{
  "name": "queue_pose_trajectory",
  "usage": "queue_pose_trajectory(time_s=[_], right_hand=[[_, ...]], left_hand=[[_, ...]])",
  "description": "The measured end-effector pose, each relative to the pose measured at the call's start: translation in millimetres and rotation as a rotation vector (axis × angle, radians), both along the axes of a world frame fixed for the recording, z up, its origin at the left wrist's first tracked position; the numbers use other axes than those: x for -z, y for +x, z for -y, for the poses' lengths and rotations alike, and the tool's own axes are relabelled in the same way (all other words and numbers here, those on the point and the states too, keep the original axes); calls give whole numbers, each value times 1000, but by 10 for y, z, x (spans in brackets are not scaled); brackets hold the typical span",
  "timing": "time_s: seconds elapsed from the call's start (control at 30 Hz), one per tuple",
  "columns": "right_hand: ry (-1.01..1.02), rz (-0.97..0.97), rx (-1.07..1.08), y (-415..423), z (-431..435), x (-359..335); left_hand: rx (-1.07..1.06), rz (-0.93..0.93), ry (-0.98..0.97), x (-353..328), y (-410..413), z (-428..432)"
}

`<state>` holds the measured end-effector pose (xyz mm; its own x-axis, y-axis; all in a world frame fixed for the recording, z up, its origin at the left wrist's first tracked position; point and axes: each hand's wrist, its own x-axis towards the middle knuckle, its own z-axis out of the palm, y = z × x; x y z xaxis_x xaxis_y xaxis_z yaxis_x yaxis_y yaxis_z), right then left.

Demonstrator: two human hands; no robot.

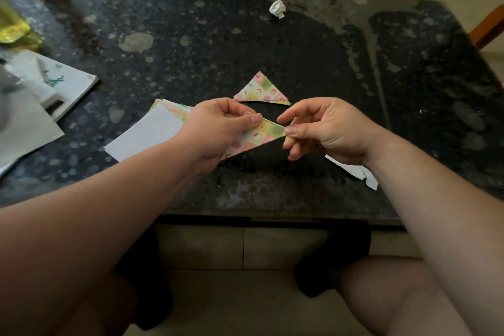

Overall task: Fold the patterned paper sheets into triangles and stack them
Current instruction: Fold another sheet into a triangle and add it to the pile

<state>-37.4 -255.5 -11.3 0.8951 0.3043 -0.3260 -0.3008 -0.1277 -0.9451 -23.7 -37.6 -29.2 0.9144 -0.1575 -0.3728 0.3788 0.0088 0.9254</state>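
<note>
Pastel paper in pink, green and yellow checks, printed with small cartoon figures, is held between both our hands, a little above the table. Our left hand curls around the folded sheet with the thumb flat on its upper face. Our right hand nips its right corner between the thumb and the fingers under it, while the index finger sticks out free. The sheet is thin and flat, with a sharp, straight lower edge; its long axis runs from low on the left to higher on the right, and the narrow tip points into the right hand. Just behind it on the table lies the stack of triangles in the same pattern, apex pointing away from us and long edge toward us. Beside our left hand rests the pile of unfolded sheets, square, white side up, with coloured edges fanned at the far corner. The tabletop is dark speckled stone, a bit glossy. A crumpled paper ball sits far back, and a torn white scrap lies under our right wrist.
</note>
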Motion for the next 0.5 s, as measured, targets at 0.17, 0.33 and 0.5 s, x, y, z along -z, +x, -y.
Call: queue_pose_trajectory(time_s=[0.17, 0.33, 0.5], right_hand=[[-22, -51, -25, 0, 18, -11], [-89, -130, -65, -7, 4, -3], [-209, -204, -122, -11, 5, -57]], left_hand=[[51, -108, -58, 11, 44, -60], [101, -102, 83, 33, 75, -82], [131, -88, 140, 14, 95, -101]])
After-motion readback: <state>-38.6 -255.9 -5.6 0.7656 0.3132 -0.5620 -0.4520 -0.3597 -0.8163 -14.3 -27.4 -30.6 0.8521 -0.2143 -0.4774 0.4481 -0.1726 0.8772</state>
